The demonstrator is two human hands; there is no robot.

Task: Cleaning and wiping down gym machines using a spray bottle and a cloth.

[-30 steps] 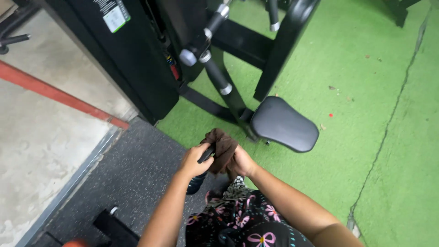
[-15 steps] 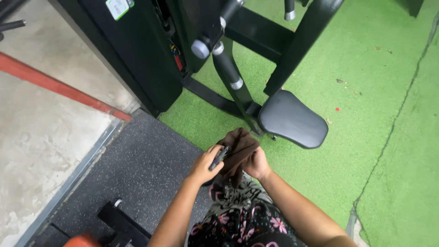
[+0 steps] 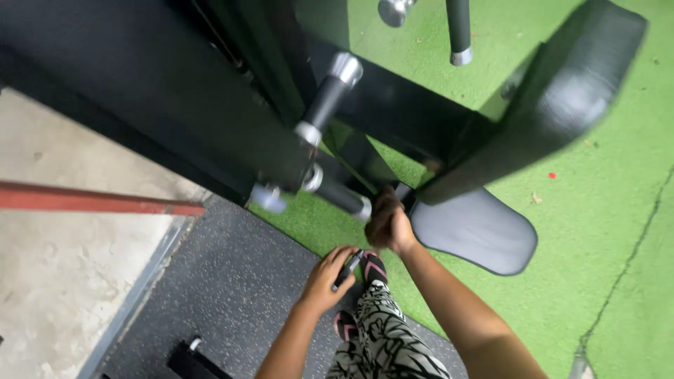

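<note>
Pressing brown cloth (image 3: 381,210) at seat (image 3: 477,235) edge, right hand (image 3: 393,228); green turf (image 3: 597,210) open beyond.

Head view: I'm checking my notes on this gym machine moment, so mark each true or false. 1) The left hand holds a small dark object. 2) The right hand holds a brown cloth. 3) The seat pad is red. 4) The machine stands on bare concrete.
1) True: the left hand grips a small dark object.
2) True: the right hand clutches the brown cloth.
3) False: the seat pad is black.
4) False: it stands on green turf.
</note>
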